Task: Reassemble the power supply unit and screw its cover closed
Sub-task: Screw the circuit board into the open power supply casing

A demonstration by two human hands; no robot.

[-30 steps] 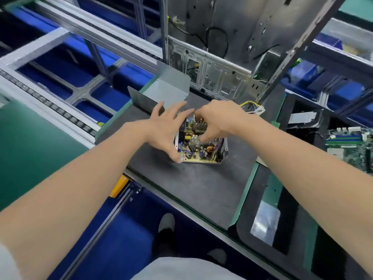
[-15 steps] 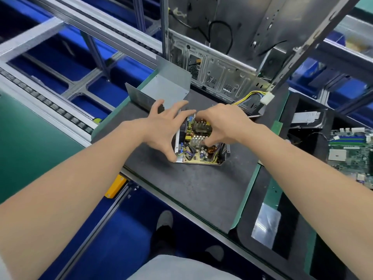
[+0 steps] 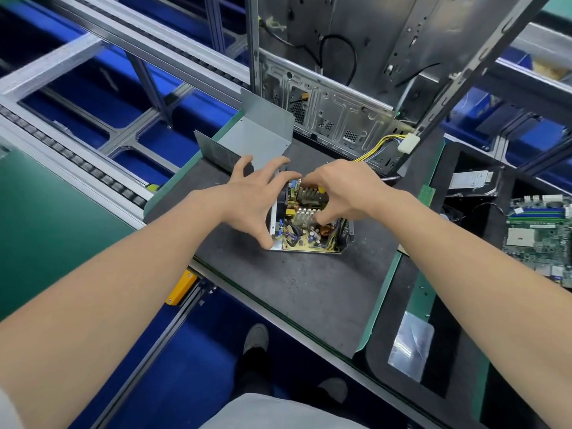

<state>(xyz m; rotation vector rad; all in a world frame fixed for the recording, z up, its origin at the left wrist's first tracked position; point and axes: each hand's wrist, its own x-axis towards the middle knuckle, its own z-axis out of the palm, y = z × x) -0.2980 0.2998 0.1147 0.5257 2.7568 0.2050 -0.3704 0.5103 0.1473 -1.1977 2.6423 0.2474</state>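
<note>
At your twelve o'clock an open metal computer case point(image 3: 334, 119) is standing at the far edge of the dark work mat point(image 3: 303, 289), and a black cable point(image 3: 340, 54) is looping inside it. At three o'clock a green motherboard point(image 3: 544, 239) is lying flat, well apart from the mat. Toward five o'clock a clear plastic bag point(image 3: 410, 346) is lying on a black surface. At ten o'clock a roller conveyor rail point(image 3: 77, 164) is running diagonally beside a green surface point(image 3: 46, 227). At seven o'clock a yellow block point(image 3: 181, 287) is sitting below the bench edge.
</note>
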